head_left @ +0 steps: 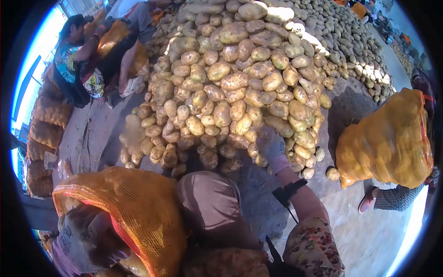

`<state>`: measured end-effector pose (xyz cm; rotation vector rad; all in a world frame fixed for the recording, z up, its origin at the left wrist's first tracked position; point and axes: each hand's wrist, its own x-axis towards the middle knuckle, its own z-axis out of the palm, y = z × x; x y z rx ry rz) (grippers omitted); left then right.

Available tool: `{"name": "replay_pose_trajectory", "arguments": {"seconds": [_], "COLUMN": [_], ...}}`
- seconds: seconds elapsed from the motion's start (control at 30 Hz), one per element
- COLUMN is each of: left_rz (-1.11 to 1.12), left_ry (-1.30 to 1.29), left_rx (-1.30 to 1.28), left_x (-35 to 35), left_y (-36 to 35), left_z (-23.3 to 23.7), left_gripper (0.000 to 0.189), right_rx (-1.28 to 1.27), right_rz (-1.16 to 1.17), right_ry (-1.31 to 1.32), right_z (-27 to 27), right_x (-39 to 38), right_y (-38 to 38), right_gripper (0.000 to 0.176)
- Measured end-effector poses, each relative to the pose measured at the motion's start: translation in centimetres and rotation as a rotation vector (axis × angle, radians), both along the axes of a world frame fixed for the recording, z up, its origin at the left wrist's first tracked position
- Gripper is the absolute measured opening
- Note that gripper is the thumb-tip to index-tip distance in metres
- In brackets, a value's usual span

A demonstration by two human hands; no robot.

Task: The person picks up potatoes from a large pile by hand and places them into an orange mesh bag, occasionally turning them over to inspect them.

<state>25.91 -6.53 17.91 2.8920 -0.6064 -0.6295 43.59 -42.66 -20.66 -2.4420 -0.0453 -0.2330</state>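
Note:
A large heap of potatoes rises in front of me. My right hand, in a pale glove, reaches to the heap's lower right edge and touches potatoes there; its fingers are blurred. At the lower left, an orange mesh sack lies with its red-edged mouth facing left, some potatoes showing inside. My left hand, in a dark, dirty glove, is at that mouth; what its fingers hold, if anything, is hidden.
A full orange mesh sack stands at the right, near another person's leg and shoe. Stacked sacks line the left side. A person handles a sack at the upper left. A second potato pile lies behind.

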Motion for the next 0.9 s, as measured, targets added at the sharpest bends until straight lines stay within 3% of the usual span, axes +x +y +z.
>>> {"name": "replay_pose_trajectory", "arguments": {"seconds": [0.07,0.13,0.2,0.27,0.37,0.43,0.5,0.6,0.63,0.67,0.7,0.77,0.83,0.9], "left_rz": [0.007,0.014,0.022,0.03,0.041,0.069,0.108,0.099,0.088,0.1,0.099,0.161,0.211,0.442], "left_ry": [0.008,0.017,0.022,0.027,0.024,-0.009,-0.094,-0.22,-0.257,-0.278,-0.3,-0.313,-0.346,-0.222], "left_rx": [0.025,0.045,0.072,0.112,0.16,0.132,-0.08,-0.109,-0.135,-0.145,-0.159,-0.22,-0.315,-0.413], "left_x": [0.0,-0.1,-0.2,-0.3,-0.9,-1.7,-2.4,-3.3,-3.7,-4.1,-4.5,-5.7,-6.6,-6.6], "left_y": [-0.2,-0.4,-0.8,-1.2,-1.8,-1.7,-0.5,0.5,1.0,1.3,1.6,2.5,3.5,2.7], "left_z": [0.3,0.6,1.0,1.5,2.2,2.4,1.3,1.3,1.1,1.1,1.2,1.2,0.7,2.0], "left_gripper": [0.057,0.056,0.054,0.053,0.051,0.05,0.053,0.055,0.055,0.052,0.049,0.044,0.043,0.043], "right_rx": [-0.078,-0.026,-0.037,0.081,-0.087,-0.13,0.178,0.073,0.238,0.313,0.171,0.36,0.758,0.945], "right_rz": [-0.085,-0.187,-0.314,-0.432,-0.553,-0.615,-0.437,-0.294,-0.175,-0.074,-0.124,-0.176,0.018,0.221], "right_ry": [0.013,-0.14,-0.47,-0.094,0.11,-0.024,-0.144,-0.186,-0.17,-0.243,-0.135,-0.004,0.064,-0.01], "right_z": [1.5,2.7,1.9,6.8,7.0,5.4,5.4,3.1,0.0,1.3,1.7,0.9,5.3,13.2], "right_x": [2.2,6.7,12.9,15.7,19.4,19.8,17.9,18.8,20.5,18.3,17.1,15.6,11.3,6.0], "right_y": [-0.5,-1.0,-1.7,-0.7,0.2,0.9,-0.7,-2.4,-3.9,-2.8,-2.1,-0.7,2.9,8.5], "right_gripper": [0.053,0.058,0.062,0.079,0.082,0.082,0.084,0.085,0.083,0.091,0.091,0.088,0.067,0.054]}}
